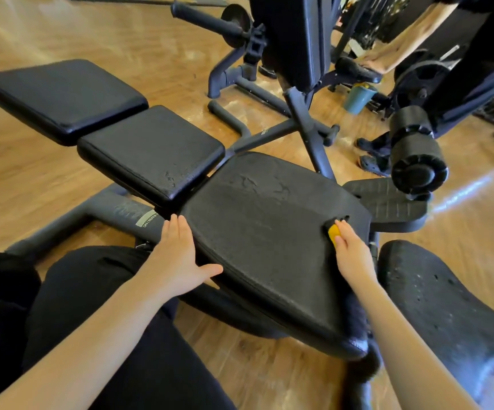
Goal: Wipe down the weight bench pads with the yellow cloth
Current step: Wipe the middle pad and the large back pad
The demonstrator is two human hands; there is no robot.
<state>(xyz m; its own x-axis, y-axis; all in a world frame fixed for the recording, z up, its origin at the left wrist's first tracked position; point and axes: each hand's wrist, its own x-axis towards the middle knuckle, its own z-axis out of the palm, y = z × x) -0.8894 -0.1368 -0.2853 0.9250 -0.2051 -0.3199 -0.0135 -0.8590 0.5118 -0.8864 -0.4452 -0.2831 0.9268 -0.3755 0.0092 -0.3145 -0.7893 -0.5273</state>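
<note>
Both forearms reach in from the near edge; left hand lies flat with fingers straight on the near-left rim of the big pad, just bracing, holding nothing; right hand presses the cloth onto the pad's right edge, though how tightly the fingers curl round it I can't tell; most of the pad stretches left of the cloth, so I'd guess the next swipe runs leftward across it; farther left sit the middle pad and far pad, well away from the cloth.
</note>
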